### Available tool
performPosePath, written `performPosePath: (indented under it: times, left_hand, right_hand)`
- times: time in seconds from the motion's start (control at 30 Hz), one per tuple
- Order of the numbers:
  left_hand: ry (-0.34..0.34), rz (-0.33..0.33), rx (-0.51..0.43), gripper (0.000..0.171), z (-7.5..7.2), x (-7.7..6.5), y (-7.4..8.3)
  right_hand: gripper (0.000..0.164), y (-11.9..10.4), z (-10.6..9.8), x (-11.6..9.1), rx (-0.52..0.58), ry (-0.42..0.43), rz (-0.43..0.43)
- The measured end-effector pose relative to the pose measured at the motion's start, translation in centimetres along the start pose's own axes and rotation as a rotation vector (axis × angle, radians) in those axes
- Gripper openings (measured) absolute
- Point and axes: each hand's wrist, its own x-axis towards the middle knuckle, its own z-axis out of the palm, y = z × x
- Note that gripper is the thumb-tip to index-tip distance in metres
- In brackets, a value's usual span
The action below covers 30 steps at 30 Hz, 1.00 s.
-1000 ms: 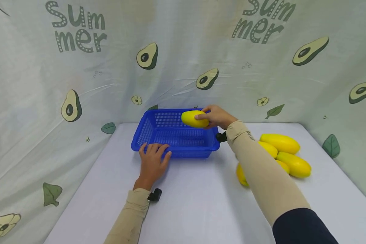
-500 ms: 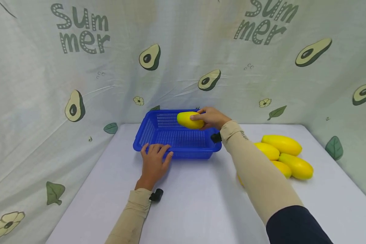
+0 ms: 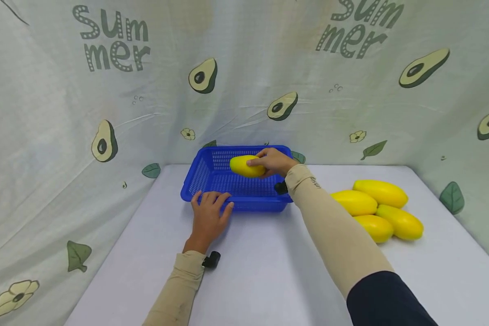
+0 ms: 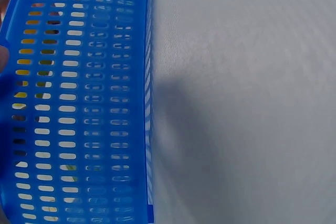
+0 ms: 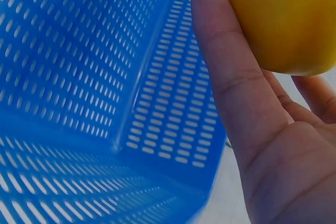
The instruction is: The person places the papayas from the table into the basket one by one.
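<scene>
A blue plastic basket (image 3: 244, 203) with slotted walls stands on the table. My right hand (image 3: 275, 161) holds a yellow oblong fruit (image 3: 244, 166) with a greenish tip above the basket's inside, thumb on the near side. Up close in the right wrist view, the thumb (image 5: 236, 77) lies along the yellow fruit (image 5: 283, 19), other fingers partly hidden behind it. At the basket's front rim, left of middle, my left hand (image 3: 208, 219) grips with fingers bent over the edge. The left wrist view shows mostly the slotted basket wall (image 4: 79, 98) and a bit of finger.
Several more yellow fruits (image 3: 381, 194) lie in a group at the table's right, partly behind the right sleeve (image 3: 334, 222). A white cover lies on the table (image 3: 261, 262). A printed cloth (image 3: 236, 113) hangs close behind the basket.
My right hand has moved left and slightly down with the yellow fruit, further over the basket. The left hand stays on the rim. The view has shifted slightly.
</scene>
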Motion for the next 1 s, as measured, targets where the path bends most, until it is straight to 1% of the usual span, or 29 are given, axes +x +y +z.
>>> performPosePath:
  times: [0.17, 0.4, 0.57, 0.77, 0.87, 1.0]
  left_hand:
    - [-0.001, 0.001, 0.004, 0.032, -0.1, 0.1, 0.0]
    - [0.0, 0.004, 0.021, 0.032, 0.1, 0.0, -0.1]
    - [-0.008, -0.006, 0.024, 0.033, 0.2, -0.1, 0.0]
    - [-0.012, -0.016, 0.024, 0.032, 0.2, -0.3, 0.1]
    - [-0.012, -0.015, 0.022, 0.033, 0.2, -0.3, 0.1]
    - [-0.014, -0.017, 0.017, 0.034, 0.0, -0.2, 0.1]
  right_hand:
    - [0.063, -0.1, 0.6, 0.3, 0.004, -0.002, -0.004]
    - [0.063, -0.6, 1.2, 0.7, -0.003, -0.002, -0.003]
    - [0.065, -1.0, 1.9, 1.1, -0.022, 0.005, -0.024]
    - [0.067, -1.4, 2.5, 1.4, 0.038, -0.017, -0.039]
    - [0.067, -1.5, 2.4, 1.3, 0.038, -0.016, -0.032]
    - [0.059, -1.7, 1.5, 1.0, 0.028, -0.008, -0.047]
